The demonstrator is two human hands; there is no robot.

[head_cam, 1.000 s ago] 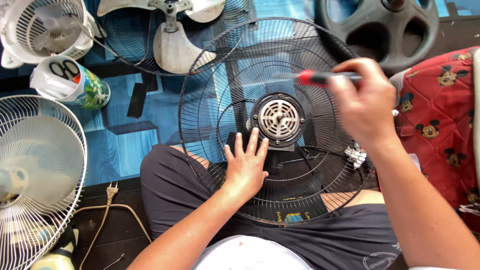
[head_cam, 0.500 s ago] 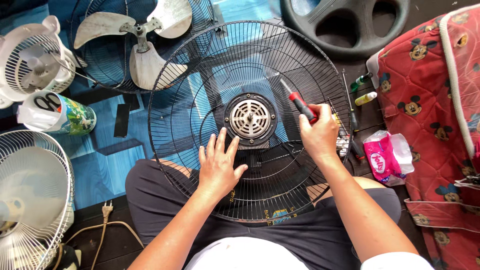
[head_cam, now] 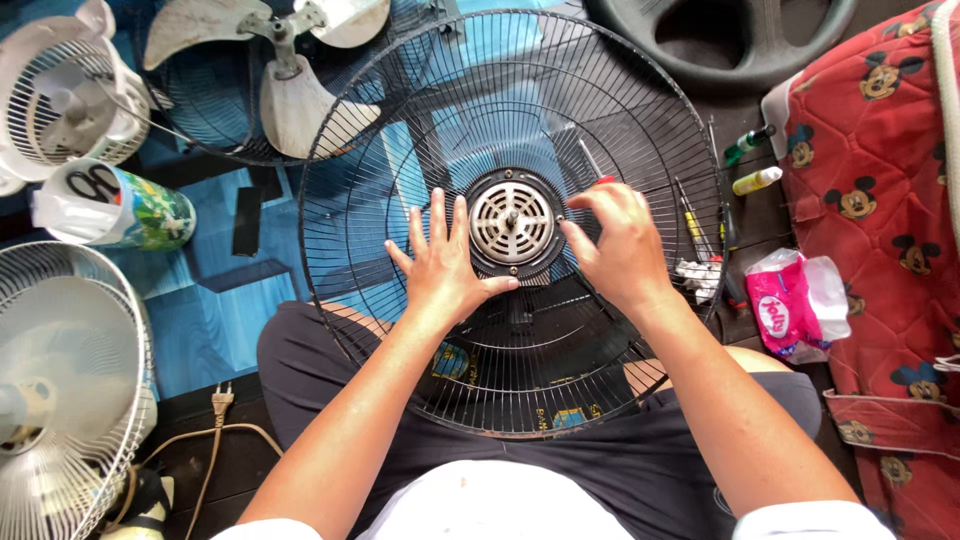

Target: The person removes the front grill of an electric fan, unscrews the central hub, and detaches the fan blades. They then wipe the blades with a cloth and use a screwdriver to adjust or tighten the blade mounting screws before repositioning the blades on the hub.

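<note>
In the head view the right hand [head_cam: 625, 245] has come in from the grille's right side to the centre of the frame, fingers closed around a red-handled screwdriver [head_cam: 597, 170] beside the round motor hub [head_cam: 512, 222]. The left hand [head_cam: 440, 265] still lies flat and open on the black fan guard [head_cam: 400, 110], holding nothing; the work looks to be at the hub now. Blue patterned flooring [head_cam: 215, 330] lies at left, white fans [head_cam: 60, 390] around it, a red quilt [head_cam: 880, 210] at right.
</note>
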